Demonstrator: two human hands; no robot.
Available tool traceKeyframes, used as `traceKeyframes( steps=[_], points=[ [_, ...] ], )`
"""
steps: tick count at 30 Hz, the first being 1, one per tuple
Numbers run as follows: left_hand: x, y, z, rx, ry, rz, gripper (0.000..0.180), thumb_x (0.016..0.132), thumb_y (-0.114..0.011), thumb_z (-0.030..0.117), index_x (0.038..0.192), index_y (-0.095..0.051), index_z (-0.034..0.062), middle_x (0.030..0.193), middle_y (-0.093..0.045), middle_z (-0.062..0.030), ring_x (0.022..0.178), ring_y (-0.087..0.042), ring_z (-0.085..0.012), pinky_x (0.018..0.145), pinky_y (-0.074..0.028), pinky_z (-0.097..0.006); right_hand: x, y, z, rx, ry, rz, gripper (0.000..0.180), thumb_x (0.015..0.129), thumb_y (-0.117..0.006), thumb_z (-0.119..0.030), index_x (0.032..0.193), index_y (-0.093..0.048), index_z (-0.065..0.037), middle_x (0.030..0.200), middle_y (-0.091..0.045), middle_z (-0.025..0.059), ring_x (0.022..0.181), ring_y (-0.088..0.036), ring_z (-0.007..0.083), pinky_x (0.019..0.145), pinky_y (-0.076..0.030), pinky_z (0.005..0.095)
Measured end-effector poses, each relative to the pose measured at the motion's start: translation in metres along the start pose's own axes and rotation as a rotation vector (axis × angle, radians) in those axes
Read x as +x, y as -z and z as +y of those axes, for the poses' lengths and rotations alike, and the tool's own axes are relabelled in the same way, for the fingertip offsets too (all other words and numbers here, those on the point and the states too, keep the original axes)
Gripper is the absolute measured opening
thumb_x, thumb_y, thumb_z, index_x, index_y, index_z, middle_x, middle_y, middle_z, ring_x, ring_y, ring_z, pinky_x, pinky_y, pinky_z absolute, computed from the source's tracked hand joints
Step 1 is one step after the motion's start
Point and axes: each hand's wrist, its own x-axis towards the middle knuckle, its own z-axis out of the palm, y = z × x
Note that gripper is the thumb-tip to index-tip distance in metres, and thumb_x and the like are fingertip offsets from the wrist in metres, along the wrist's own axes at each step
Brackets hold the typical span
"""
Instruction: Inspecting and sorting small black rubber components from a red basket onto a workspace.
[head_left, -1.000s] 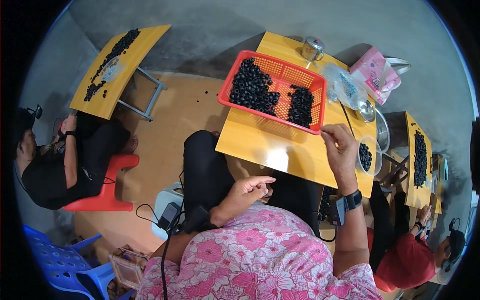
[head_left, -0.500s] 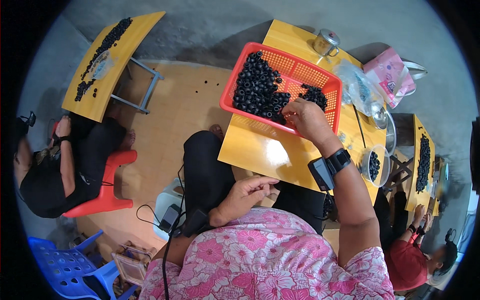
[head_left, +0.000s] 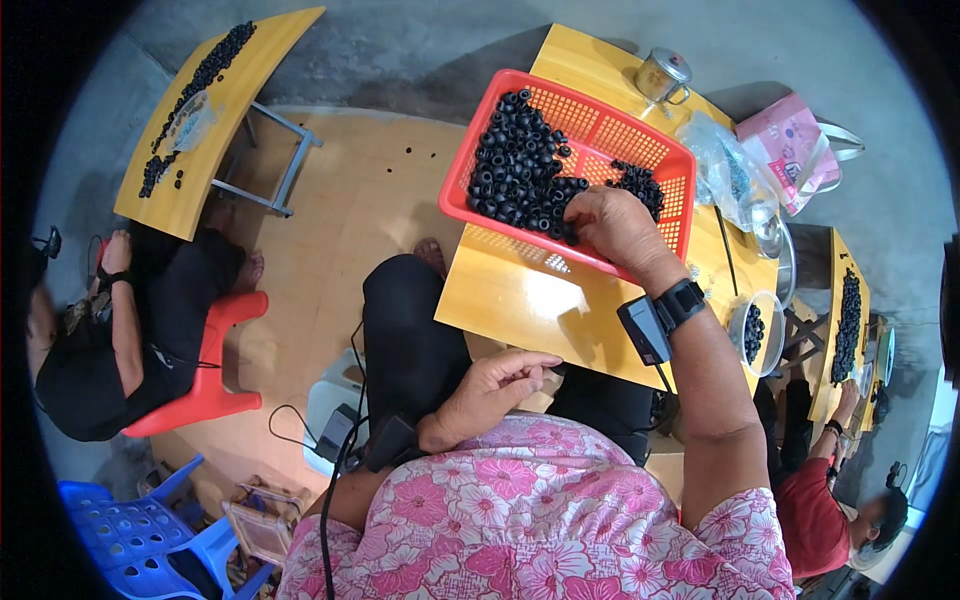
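A red plastic basket [head_left: 640, 140] with mesh walls stands on the yellow table [head_left: 520, 300]. In its left part is a heap of black ring-shaped pieces [head_left: 515, 160]; a smaller pile of small black pieces [head_left: 638, 185] lies at its right. My right hand [head_left: 615, 230] reaches over the near rim, its fingers curled down at the near edge of the larger heap. Whatever is between those fingertips is hidden. My left hand [head_left: 490, 390] rests at my lap beside the table's near edge, loosely bent, its index finger stretched out and nothing visible in it.
Right of the basket stand a clear tub [head_left: 757, 330] of black pieces, a plastic bag [head_left: 725, 170], a lidded metal mug [head_left: 664, 75] and a pink bag [head_left: 790, 150]. Co-workers sit at other tables left and right. A cable [head_left: 335, 500] runs along my left side.
My right hand stays low at the near side of the basket, its fingers now closer against the black rings. The view has shifted slightly. My left hand holds its place.
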Motion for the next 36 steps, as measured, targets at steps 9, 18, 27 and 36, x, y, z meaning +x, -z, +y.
traceKeyframes(
  steps=[9, 18, 27, 36],
  points=[
    [-0.002, 0.002, -0.002, -0.017, 0.085, -0.043, 0.033, 0.09, -0.052, 0.002, 0.123, -0.055, 0.0001, 0.098, -0.061, -0.0019, 0.086, -0.053, -0.0039, 0.079, -0.044, -0.018, -0.005, 0.001, -0.002, -0.031, 0.051, 0.028, 0.021, 0.072, -0.062, -0.003, 0.092, -0.069, -0.007, 0.086, -0.065, 0.0145, 0.083, -0.063, 0.0316, 0.077, -0.051, 0.0384],
    [-0.008, -0.006, 0.003, -0.017, 0.057, -0.032, 0.034, 0.091, -0.052, 0.003, 0.125, -0.054, 0.0013, 0.101, -0.063, -0.0027, 0.085, -0.054, -0.0032, 0.077, -0.045, -0.018, -0.003, -0.002, 0.006, -0.108, 0.13, 0.011, 0.02, 0.073, -0.061, -0.006, 0.091, -0.07, -0.007, 0.091, -0.066, 0.0146, 0.085, -0.063, 0.0311, 0.079, -0.051, 0.0386],
    [-0.017, -0.013, 0.005, 0.001, 0.057, -0.003, 0.033, 0.091, -0.052, 0.004, 0.124, -0.055, 0.0024, 0.095, -0.061, 0.0008, 0.074, -0.048, -0.0006, 0.068, -0.042, -0.016, -0.001, 0.001, 0.001, -0.211, 0.147, -0.023, 0.018, 0.074, -0.061, -0.011, 0.09, -0.07, -0.009, 0.086, -0.067, 0.0139, 0.082, -0.064, 0.0308, 0.076, -0.052, 0.0393],
    [-0.021, -0.017, 0.01, -0.012, 0.062, -0.001, 0.037, 0.088, -0.05, 0.002, 0.125, -0.054, 0.0018, 0.084, -0.047, 0.0033, 0.073, -0.045, -0.0034, 0.068, -0.04, -0.017, 0.002, -0.002, 0.005, -0.291, 0.156, -0.01, 0.017, 0.075, -0.06, -0.012, 0.088, -0.07, -0.01, 0.084, -0.067, 0.0133, 0.08, -0.065, 0.0307, 0.075, -0.052, 0.0398]
  ],
)
